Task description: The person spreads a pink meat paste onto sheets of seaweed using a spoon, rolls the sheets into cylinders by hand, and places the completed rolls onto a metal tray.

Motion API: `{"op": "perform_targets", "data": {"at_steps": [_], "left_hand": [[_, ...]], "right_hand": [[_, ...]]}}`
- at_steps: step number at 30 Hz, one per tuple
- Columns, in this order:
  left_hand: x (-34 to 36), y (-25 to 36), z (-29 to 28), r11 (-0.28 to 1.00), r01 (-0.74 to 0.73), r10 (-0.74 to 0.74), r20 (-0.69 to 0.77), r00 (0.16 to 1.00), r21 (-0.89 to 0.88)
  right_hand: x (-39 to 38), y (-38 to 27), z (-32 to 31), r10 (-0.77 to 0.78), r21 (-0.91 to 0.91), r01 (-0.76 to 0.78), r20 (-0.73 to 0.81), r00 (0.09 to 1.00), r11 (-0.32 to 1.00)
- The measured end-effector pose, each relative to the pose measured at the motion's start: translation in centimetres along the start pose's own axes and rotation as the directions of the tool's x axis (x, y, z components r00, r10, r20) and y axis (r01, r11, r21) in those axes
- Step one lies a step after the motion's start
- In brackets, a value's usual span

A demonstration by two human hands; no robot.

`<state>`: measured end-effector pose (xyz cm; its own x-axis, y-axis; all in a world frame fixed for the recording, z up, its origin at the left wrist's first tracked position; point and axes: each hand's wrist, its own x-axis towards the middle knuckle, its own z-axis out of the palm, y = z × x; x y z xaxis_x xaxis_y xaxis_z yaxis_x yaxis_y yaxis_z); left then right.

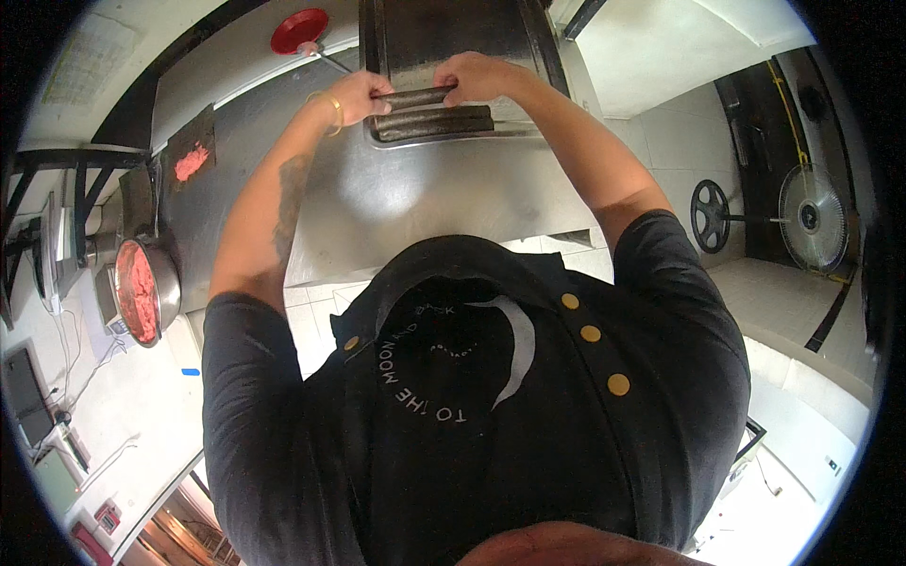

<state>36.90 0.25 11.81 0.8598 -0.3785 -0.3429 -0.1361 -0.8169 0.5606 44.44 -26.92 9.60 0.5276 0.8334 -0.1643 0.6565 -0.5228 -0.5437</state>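
Note:
My left hand (pixel 366 97) and my right hand (pixel 462 80) are closed around opposite ends of a long, narrow dark bar (pixel 413 98), fingers over it. Just below it, a second dark bar (pixel 434 124), similar but thicker, lies along the near edge of a large dark metal tray (pixel 550 47). What the bars are made of is unclear. Beyond my left hand, a metal-handled utensil (pixel 332 62) with pink matter on its tip leans at a red dish (pixel 293 28).
The steel worktop (pixel 377 198) holds pink paste (pixel 192 160) on a dark sheet at left. A steel bowl (pixel 165 292) of pink mixture stands farther down left, near electronic equipment (pixel 57 236). A white panel (pixel 661 47) borders the right; a fan (pixel 812 217) stands beyond.

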Motion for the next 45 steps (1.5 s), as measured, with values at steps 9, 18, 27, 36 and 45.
{"op": "perform_targets", "data": {"at_steps": [9, 18, 27, 36, 45], "left_hand": [[6.8, 1.5, 0.4, 0.883, 0.186, -0.262, 0.125, 0.957, 0.432], [7.5, 0.4, 1.4, 0.881, 0.047, -0.155, 0.193, 0.969, 0.470], [7.9, 0.4, 1.8, 0.855, -0.067, -0.070, 0.241, 0.968, 0.514], [7.2, -1.0, 0.6, 0.899, -0.026, -0.022, 0.104, 0.994, 0.436], [1.1, -1.5, 2.3, 0.888, -0.095, 0.147, -0.082, 0.986, 0.450]], "right_hand": [[3.1, 5.2, 1.0, 0.103, 0.022, -0.107, 0.136, 0.985, 0.994], [3.2, 4.4, 0.8, 0.103, -0.084, -0.088, 0.205, 0.973, 0.993], [2.5, 5.0, 0.9, 0.062, -0.155, -0.030, 0.202, 0.977, 0.987], [-1.3, 5.2, 1.3, 0.037, -0.179, -0.082, -0.240, 0.970, 0.980], [-8.9, 5.4, 4.4, 0.305, 0.083, -0.294, -0.282, 0.909, 0.952]]}}
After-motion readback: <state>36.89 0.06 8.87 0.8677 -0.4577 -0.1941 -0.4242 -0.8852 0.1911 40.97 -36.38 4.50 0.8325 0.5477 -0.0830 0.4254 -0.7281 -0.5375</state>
